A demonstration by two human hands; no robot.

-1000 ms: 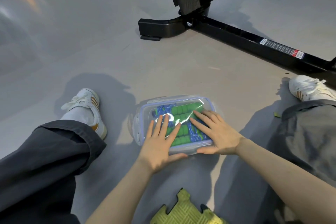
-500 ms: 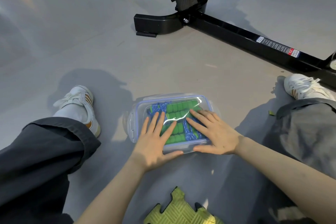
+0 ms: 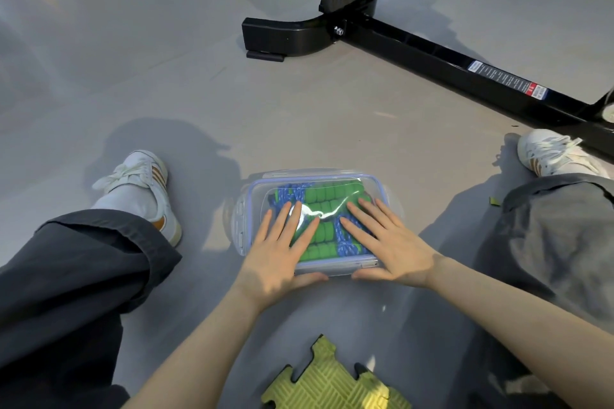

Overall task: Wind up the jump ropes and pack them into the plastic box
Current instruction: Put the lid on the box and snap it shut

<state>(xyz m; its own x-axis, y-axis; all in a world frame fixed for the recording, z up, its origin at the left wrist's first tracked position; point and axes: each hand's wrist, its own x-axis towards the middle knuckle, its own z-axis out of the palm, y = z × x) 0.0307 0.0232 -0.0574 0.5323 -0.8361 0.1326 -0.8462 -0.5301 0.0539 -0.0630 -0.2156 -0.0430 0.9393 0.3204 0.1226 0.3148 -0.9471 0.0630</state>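
Note:
A clear plastic box (image 3: 244, 219) with a blue-edged lid sits on the grey floor between my legs. Through the lid I see jump ropes (image 3: 327, 199) with green foam handles and coiled blue cord. My left hand (image 3: 277, 254) lies flat on the left half of the lid, fingers spread, thumb along the near edge. My right hand (image 3: 387, 242) lies flat on the right half in the same way. Both palms press down on the lid; neither grips anything.
A black metal equipment frame (image 3: 432, 53) crosses the floor ahead and to the right. My white shoes are at the left (image 3: 143, 189) and the right (image 3: 551, 151). A yellow-green puzzle mat piece (image 3: 332, 378) lies close to me.
Both hands stay flat on the lid in the same pose. The view has shifted slightly; the box has not moved on the floor.

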